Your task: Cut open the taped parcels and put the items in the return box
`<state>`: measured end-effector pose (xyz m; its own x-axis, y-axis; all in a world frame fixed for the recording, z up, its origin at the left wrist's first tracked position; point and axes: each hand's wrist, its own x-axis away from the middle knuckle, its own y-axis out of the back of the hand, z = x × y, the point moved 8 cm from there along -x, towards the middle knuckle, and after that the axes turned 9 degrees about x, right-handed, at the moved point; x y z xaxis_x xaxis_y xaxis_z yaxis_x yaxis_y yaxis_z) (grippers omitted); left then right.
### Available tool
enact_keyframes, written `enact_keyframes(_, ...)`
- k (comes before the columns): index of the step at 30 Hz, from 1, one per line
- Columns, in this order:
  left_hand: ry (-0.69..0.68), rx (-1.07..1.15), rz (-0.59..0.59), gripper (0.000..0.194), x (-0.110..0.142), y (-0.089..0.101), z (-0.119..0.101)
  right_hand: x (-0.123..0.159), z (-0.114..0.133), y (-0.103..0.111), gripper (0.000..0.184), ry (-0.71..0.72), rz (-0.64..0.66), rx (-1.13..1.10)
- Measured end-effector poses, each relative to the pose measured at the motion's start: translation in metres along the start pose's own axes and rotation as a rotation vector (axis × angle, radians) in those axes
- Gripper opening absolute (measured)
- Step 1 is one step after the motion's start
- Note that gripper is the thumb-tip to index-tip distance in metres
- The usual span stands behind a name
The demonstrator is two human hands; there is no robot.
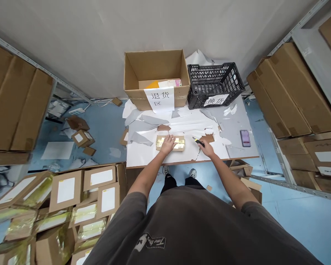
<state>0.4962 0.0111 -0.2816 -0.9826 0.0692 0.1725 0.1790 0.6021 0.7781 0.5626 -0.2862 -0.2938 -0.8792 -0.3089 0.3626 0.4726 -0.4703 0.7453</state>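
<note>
A small taped cardboard parcel (178, 143) lies on the white table (143, 156) near its front edge. My left hand (167, 144) rests flat on the parcel's left half, fingers spread. To the right of the parcel, my right hand (207, 149) is closed round a utility knife (198, 141) with a yellow and black body, whose tip points toward the parcel. Torn grey and white wrapping scraps (143, 127) and bits of brown card lie around the parcel.
At the table's back stand an open cardboard box (155, 66) with a paper sign and a black plastic crate (215, 84). A purple item (245, 137) lies at the right. Taped parcels (71, 206) pile up at lower left. Shelves of cartons (292, 92) flank both sides.
</note>
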Motion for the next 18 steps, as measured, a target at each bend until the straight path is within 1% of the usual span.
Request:
enact_keyframes(3,0.000,-0.055,0.020,0.059,-0.001,0.019,0.000,0.012,0.022,-0.045,0.060,-0.109,0.035,-0.187)
enact_keyframes(5,0.073,-0.109,0.036,0.066,-0.002,0.036,0.011,0.014,0.042,-0.075,0.068,-0.163,0.046,-0.237)
enact_keyframes(7,0.178,-0.156,0.058,0.068,0.002,0.051,0.025,0.010,0.057,-0.091,0.070,-0.204,0.046,-0.224)
enact_keyframes(9,0.260,-0.181,0.095,0.063,0.014,0.058,0.036,-0.005,0.064,-0.089,0.069,-0.235,0.027,-0.173)
enact_keyframes(11,0.326,-0.179,0.123,0.059,0.030,0.054,0.040,-0.029,0.070,-0.076,0.070,-0.253,-0.011,-0.115)
enact_keyframes(13,0.396,-0.140,0.121,0.059,0.049,0.042,0.038,-0.060,0.082,-0.060,0.071,-0.256,-0.051,-0.056)
enact_keyframes(15,0.471,-0.068,0.080,0.065,0.063,0.027,0.033,-0.089,0.099,-0.050,0.070,-0.229,-0.074,-0.023)
enact_keyframes(17,0.568,0.038,0.044,0.069,0.073,0.013,0.032,-0.107,0.113,-0.046,0.066,-0.193,-0.082,-0.026)
enact_keyframes(18,0.607,0.093,0.035,0.072,0.076,0.007,0.032,-0.110,0.116,-0.046,0.062,-0.180,-0.079,-0.043)
